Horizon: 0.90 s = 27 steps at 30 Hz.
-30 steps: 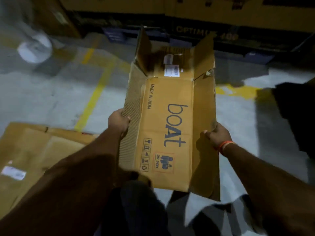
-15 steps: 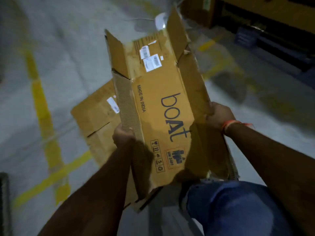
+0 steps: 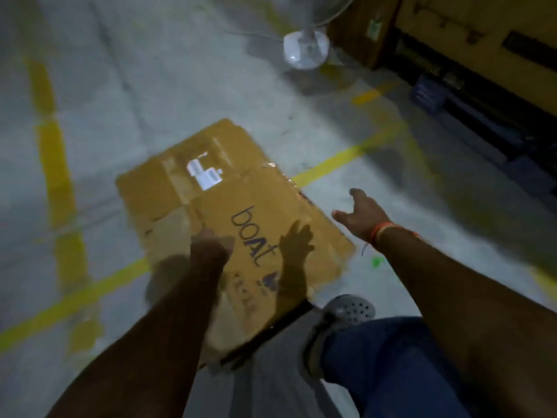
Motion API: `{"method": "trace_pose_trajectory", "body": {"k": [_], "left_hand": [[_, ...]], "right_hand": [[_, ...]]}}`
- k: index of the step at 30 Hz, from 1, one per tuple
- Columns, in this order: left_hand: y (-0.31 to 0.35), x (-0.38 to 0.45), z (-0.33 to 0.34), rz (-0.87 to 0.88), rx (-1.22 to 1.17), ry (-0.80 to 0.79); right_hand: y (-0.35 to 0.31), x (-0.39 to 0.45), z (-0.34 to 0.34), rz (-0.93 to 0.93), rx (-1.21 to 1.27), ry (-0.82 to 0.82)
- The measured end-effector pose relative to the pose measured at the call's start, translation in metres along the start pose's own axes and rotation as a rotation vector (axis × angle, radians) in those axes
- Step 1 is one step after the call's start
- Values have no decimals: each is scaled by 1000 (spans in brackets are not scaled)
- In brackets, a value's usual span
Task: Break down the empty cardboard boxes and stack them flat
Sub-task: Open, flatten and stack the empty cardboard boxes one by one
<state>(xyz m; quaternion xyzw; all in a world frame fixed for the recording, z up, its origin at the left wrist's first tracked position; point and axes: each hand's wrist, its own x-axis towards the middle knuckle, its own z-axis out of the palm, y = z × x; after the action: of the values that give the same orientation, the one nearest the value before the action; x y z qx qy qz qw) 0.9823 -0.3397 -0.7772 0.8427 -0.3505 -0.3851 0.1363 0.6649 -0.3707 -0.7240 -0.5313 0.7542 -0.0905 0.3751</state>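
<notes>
Head view is showing a flattened brown cardboard box [image 3: 229, 212] printed with the word "boat", lying at the centre of the frame, with white shipping labels [image 3: 205, 175] sitting on its upper part. It is lying over more flattened brown cardboard [image 3: 156, 188] that is sticking out at its upper left, all on the grey concrete floor [image 3: 120, 86] crossed by yellow painted lines [image 3: 51, 152].

Low in the middle of the frame, the left hand [image 3: 211, 247] is hovering over the box's lower left part; it is blurred, and I cannot tell whether its fingers are touching the cardboard or how they are lying. Right of centre, the right hand [image 3: 363, 217], wearing an orange wrist thread [image 3: 381, 232], is spreading its fingers apart, holding nothing, just off the box's right edge and casting a shadow on the print.

Lower right, a blue-jeaned leg [image 3: 376, 357] and a grey perforated clog [image 3: 346, 309] are standing just beside the box's lower corner. At the top of the frame, a white round fan base [image 3: 304, 51] is resting on the floor beside yellow stacked cartons [image 3: 482, 28].
</notes>
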Motion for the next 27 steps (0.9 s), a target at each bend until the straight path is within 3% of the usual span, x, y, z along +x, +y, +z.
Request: {"method": "trace_pose_trajectory", "body": {"k": [5,8,13,21,27], "left_hand": [[112,-70,62,409,45,-236],[170,-142,104,580,-17,-429],[219,-304,177,832,-15,-792],[172,-553,283,1036,219,-1227],[83,-691,362,1155,486,-1403]], "right_hand": [[48,-59,-71,79,155,115],[101,-118,-113,98,168,266],[214,-242,-158,314,396,563],[363,-440,-158,614,728,1025],[452,-534,-103,868,924,1245]]}}
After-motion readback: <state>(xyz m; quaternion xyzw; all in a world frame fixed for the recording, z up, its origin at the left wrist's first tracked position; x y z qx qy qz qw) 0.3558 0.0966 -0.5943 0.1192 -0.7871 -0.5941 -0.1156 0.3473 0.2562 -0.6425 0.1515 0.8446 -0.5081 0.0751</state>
